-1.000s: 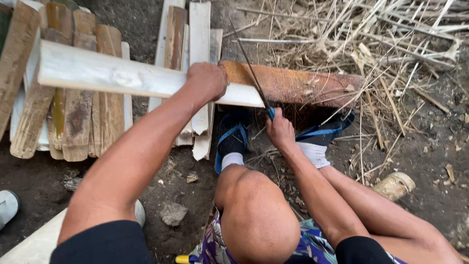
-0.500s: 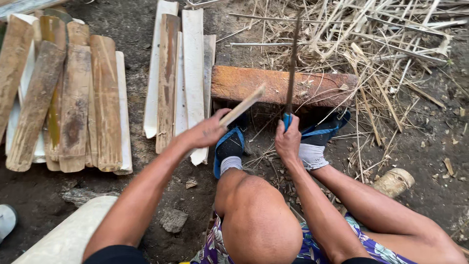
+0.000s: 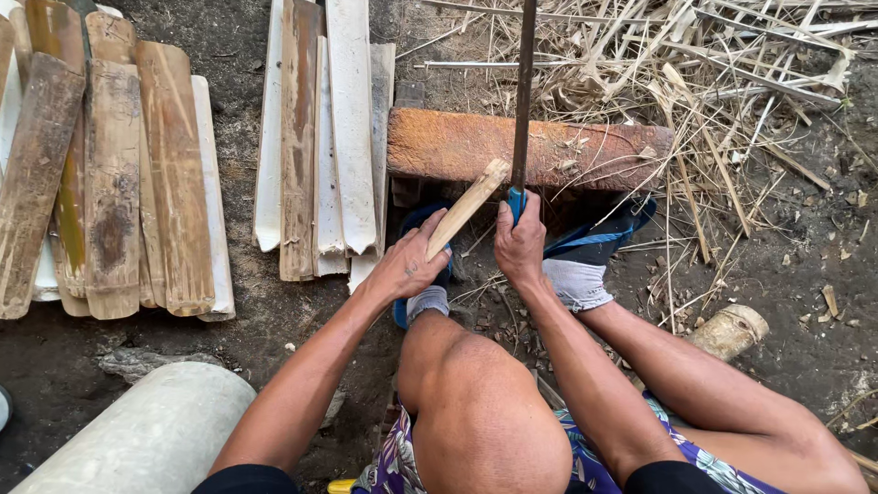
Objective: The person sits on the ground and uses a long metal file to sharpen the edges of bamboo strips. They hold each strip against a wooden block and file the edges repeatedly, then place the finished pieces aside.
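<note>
Head view: left hand (image 3: 407, 265) now grips a short bamboo strip (image 3: 466, 207), no longer the long slat, its tip on the block (image 3: 457, 144). Right hand (image 3: 519, 245), fist closed, holds the blade (image 3: 523, 91) upright beside it.

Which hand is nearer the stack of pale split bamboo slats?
Left. The left hand, gripping a short bamboo strip, sits just beside the stack of pale split bamboo slats; the right hand, on a blue-handled blade, is farther right.
</note>
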